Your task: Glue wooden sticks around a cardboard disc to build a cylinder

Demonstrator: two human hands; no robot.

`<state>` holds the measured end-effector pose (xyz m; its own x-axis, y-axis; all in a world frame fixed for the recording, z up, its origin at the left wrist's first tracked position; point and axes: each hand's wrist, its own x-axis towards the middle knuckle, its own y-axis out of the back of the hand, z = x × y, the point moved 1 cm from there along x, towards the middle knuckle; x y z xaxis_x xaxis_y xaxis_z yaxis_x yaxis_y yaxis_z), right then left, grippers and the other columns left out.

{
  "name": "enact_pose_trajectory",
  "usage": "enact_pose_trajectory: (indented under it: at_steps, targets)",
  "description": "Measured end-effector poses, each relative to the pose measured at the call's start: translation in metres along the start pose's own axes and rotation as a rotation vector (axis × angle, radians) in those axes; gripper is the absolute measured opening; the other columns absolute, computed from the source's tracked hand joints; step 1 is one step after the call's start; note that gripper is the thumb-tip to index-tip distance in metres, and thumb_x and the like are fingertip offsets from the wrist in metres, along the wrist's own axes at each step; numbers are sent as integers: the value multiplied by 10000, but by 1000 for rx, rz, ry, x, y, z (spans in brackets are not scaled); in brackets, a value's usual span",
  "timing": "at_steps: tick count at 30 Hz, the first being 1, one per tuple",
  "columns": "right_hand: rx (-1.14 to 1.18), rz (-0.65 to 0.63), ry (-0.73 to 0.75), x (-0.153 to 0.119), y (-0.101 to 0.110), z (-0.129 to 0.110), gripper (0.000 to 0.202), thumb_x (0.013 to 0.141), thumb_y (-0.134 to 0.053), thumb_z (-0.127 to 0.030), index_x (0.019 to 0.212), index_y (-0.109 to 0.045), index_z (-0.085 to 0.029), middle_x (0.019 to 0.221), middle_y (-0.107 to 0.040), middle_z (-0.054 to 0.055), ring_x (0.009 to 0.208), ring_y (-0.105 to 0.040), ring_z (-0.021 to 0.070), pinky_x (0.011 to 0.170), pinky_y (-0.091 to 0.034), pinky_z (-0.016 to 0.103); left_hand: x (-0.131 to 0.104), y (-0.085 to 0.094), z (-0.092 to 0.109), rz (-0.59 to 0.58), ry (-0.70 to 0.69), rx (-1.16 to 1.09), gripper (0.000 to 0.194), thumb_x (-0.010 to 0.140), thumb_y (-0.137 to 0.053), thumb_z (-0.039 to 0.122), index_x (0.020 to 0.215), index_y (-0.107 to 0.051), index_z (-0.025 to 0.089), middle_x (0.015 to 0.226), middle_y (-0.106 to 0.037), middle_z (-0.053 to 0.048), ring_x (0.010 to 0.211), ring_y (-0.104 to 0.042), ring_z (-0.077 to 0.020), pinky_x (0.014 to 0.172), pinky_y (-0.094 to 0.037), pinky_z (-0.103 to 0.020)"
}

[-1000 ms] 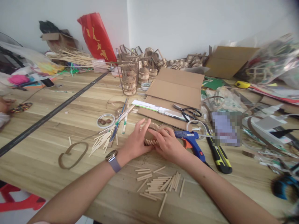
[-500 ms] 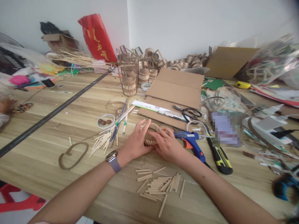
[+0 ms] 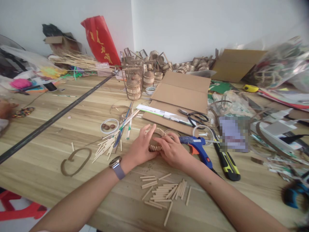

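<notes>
A small round ring of short wooden sticks is held between my two hands at the middle of the table. My left hand grips its left side, thumb below and fingers at the rim. My right hand presses its fingers on the ring's right side. A blue glue gun lies just right of my right hand. Short cut sticks lie loose nearer to me. Longer thin sticks and a tape roll with brown discs are left of my left hand.
Scissors and a ruler lie on cardboard. A yellow-black cutter is at the right. Finished little buckets stand behind. Another person's hand shows at the left edge.
The other person's hand at the left edge has shifted slightly. My hands and the ring look almost unmoved.
</notes>
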<state>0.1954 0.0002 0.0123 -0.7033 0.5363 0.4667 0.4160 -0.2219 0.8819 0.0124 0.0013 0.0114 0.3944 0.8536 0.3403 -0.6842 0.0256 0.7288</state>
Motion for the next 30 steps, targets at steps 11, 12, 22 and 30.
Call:
enact_pose_trajectory:
  at_steps: [11, 12, 22, 30]
  targets:
    - [29, 12, 23, 1, 6, -1, 360, 900, -440, -70, 1232, -554, -151, 935, -690, 121, 893, -596, 254, 869, -455, 448, -1, 2, 1, 0, -10, 0, 1099, 699, -789, 203, 1517, -62, 300, 1484, -253, -178, 1411, -308, -370, 1107, -352, -586]
    - [32, 10, 26, 1, 6, 0, 351, 900, -448, -74, 1226, -556, -146, 938, -687, 123, 890, -596, 253, 858, -461, 440, -2, 2, 1, -1, -13, -1, 1105, 695, -794, 206, 1518, -62, 300, 1486, -250, -179, 1414, -304, -372, 1106, -352, -588]
    - [9, -13, 46, -1, 3, 0, 345, 904, -450, -78, 1238, -537, -96, 965, -675, 141, 929, -608, 255, 835, -480, 421, -2, 3, -2, -21, -14, -4, 1035, 717, -744, 199, 1523, -95, 236, 1506, -214, -204, 1419, -294, -380, 1103, -365, -573]
    - [77, -24, 31, 5, 20, -5, 462, 828, -477, -67, 1287, -506, -108, 1155, -639, 189, 1075, -583, 290, 854, -504, 465, -1, 2, -3, -4, -2, -46, 1070, 685, -777, 203, 1519, -112, 270, 1498, -245, -181, 1424, -279, -370, 1103, -359, -587]
